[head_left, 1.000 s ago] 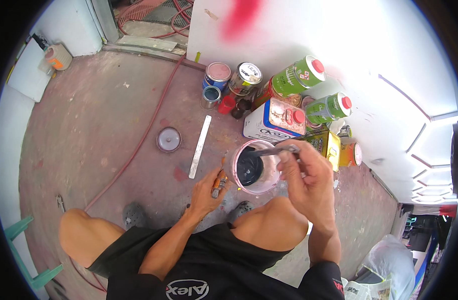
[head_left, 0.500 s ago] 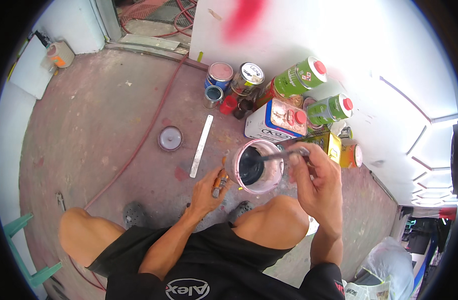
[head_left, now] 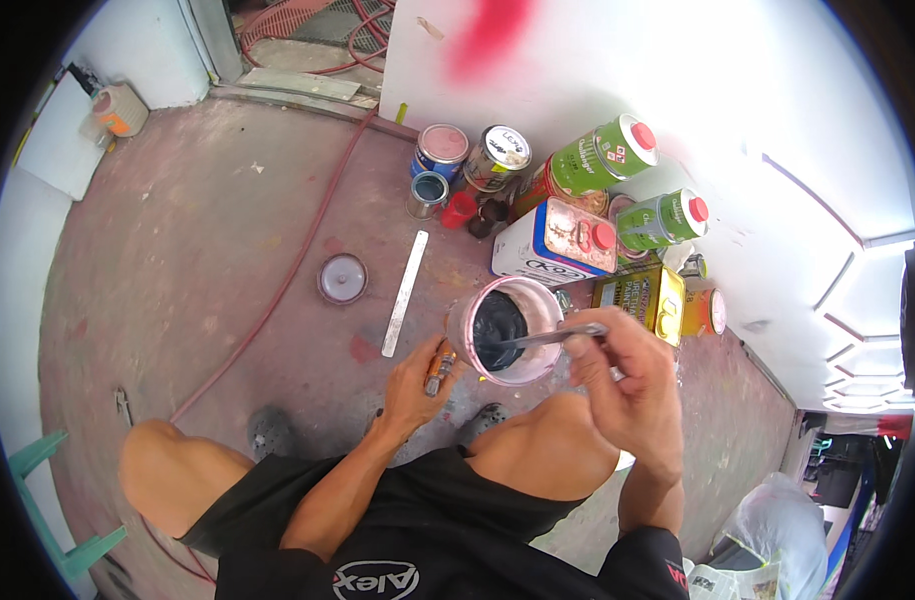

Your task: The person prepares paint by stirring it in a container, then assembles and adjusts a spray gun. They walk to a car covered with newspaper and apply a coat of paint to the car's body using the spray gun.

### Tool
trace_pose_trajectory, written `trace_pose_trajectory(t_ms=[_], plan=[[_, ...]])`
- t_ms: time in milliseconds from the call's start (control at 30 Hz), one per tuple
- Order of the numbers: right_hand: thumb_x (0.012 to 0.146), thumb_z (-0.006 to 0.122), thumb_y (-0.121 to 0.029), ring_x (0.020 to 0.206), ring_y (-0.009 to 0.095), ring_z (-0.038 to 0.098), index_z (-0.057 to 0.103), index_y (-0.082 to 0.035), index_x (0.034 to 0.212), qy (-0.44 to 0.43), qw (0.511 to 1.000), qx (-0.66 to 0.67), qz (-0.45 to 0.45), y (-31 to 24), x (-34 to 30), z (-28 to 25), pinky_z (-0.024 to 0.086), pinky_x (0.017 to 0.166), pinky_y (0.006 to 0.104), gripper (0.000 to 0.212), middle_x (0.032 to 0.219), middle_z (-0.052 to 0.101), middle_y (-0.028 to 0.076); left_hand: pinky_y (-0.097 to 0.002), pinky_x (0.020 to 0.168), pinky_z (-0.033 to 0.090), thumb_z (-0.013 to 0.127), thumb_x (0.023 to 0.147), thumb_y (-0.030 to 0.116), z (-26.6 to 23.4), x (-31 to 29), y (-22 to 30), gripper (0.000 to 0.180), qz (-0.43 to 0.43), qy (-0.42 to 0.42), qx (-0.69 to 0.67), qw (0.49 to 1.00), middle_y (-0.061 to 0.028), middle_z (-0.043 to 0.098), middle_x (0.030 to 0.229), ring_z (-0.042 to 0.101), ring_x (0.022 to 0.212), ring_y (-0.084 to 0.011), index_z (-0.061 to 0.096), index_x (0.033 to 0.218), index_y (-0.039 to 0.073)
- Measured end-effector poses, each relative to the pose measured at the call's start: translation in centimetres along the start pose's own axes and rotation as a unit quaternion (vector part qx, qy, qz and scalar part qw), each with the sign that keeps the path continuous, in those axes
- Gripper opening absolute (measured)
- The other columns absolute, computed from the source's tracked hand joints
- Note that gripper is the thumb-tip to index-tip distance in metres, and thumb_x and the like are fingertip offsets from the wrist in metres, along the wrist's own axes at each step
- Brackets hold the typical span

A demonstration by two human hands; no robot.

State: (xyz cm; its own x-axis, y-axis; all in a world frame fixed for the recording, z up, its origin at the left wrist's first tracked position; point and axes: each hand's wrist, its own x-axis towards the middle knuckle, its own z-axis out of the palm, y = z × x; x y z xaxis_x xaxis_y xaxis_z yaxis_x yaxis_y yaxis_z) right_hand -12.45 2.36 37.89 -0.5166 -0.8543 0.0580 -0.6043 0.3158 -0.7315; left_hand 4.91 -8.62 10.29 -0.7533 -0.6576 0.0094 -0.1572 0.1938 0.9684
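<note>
My left fingers (head_left: 425, 358) clasp an orange tool (head_left: 442, 362), my right fingers (head_left: 625, 335) pinch a grey stirrer (head_left: 552, 336) in the cup (head_left: 542, 310) at 12 o'clock, mixing appears in hand, the next stroke seemingly calls for steady support, and a white can (head_left: 525, 250) stands beyond at 1 o'clock.

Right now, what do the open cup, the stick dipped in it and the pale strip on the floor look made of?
The cup is probably plastic, smooth and slightly glossy: its wall is thin and pale. The stick may be metal: it's thin, grey, faintly shiny. The strip could be metal or plastic: flat, straight, smooth-looking.
</note>
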Motion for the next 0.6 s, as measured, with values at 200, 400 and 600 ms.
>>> trace_pose_trajectory(t_ms=[200,400,600], plan=[[0.109,0.067,-0.003,0.071,0.009,0.064,0.071,0.004,0.119,0.024,0.998,-0.002,-0.052,0.0,1.3,1.5,0.053,0.066,0.0260,0.012,0.087,0.069,0.004,-0.0456,0.080,0.059,0.086,0.098,0.030,0.1,-0.1,-0.7,0.053,0.016,0.018,-0.001,1.000,-0.0227,0.076,0.111,0.076,0.095,-0.0400,0.065,0.137,0.000],[0.109,0.066,-0.001,0.073,0.009,0.067,0.071,0.004,0.116,0.082,0.997,0.009,-0.005,0.2,1.7,1.4,0.053,0.065,0.0264,0.010,0.088,0.071,0.004,-0.0449,0.081,0.059,0.085,0.099,0.032,0.3,0.1,-0.8,0.054,0.035,0.019,0.005,0.999,-0.0230,0.076,0.112,0.077,0.094,-0.0385,0.065,0.137,-0.001],[0.110,0.066,-0.004,0.076,0.013,0.069,0.072,0.003,0.119,0.047,0.995,0.088,0.026,-0.8,-0.5,0.3,0.055,0.071,0.0292,0.013,0.097,0.074,0.007,-0.0441,0.079,0.059,0.085,0.100,0.033,0.0,-0.1,-0.6,0.053,-0.004,0.021,-0.018,1.000,-0.0228,0.076,0.107,0.076,0.089,-0.0376,0.066,0.135,-0.002]])
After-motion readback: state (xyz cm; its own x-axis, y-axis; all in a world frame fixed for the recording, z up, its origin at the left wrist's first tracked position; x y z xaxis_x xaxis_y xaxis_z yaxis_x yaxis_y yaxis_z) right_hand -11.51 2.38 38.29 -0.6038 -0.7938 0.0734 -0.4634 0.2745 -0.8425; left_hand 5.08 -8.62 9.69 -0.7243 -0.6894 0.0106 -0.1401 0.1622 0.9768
